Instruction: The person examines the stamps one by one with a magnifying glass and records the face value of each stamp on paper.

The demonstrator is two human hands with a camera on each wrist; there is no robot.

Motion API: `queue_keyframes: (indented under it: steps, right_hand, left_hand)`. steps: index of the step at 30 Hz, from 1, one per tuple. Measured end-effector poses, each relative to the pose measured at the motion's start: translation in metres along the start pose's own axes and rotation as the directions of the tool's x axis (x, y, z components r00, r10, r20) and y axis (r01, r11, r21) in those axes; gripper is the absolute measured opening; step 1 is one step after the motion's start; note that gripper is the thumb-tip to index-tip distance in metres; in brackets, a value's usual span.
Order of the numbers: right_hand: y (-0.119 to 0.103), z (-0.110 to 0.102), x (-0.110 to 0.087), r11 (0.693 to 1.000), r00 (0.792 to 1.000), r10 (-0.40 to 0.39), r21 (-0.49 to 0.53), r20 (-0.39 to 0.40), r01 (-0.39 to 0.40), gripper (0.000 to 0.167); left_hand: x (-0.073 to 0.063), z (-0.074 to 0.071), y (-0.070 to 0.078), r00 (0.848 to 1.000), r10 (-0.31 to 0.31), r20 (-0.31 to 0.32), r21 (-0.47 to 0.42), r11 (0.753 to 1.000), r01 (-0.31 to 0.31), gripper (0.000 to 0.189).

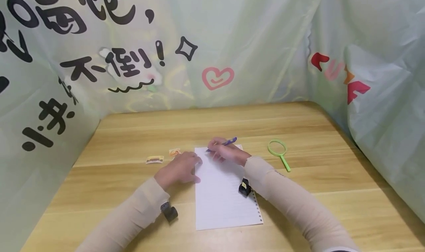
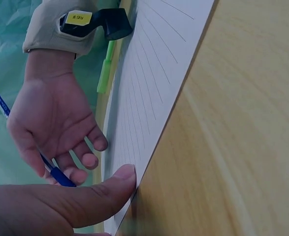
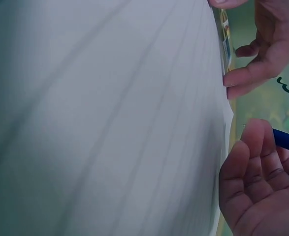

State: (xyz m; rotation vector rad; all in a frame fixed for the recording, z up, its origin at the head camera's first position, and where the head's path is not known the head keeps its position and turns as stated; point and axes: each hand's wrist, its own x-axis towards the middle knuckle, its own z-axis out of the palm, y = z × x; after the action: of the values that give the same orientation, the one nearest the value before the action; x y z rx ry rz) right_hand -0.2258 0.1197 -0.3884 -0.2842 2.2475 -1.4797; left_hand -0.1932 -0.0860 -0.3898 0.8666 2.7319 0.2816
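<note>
A lined sheet of paper with punched holes down its right side lies on the table. Between the thumb and fingers of my right hand I pinch a blue pen, its tip pointing left near the sheet's top edge. My left hand rests at the sheet's left edge, fingers spread and holding nothing. The left wrist view shows the left thumb at the paper's border, with the pen's blue grip just beyond it. In the right wrist view, the pen's barrel shows behind the right fingertips.
A green magnifying glass lies right of the sheet on the wooden table. Two small picture cards lie left of the sheet: a yellowish card and an orange-marked card beside the left hand. Printed curtains enclose the back and sides.
</note>
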Motion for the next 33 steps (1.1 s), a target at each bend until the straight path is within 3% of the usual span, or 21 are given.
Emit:
queue_keyframes:
  steps: [12,19,33]
  right_hand:
    - [-0.011,0.009,0.009,1.000,0.995,0.020,-0.002,0.102,-0.020,0.026]
    - [-0.011,0.011,0.012,0.999,0.995,0.034,-0.030,0.094,-0.031,0.020]
    - [-0.016,0.013,0.012,0.990,0.997,0.040,-0.139,0.066,-0.030,0.027]
  left_hand:
    - [-0.002,0.000,0.000,1.000,-0.017,0.007,-0.013,1.000,0.017,0.057]
    - [-0.001,0.002,-0.001,1.000,-0.002,-0.006,-0.012,1.000,0.002,0.056]
    - [0.000,0.001,0.001,1.000,0.013,-0.018,0.018,1.000,-0.013,0.055]
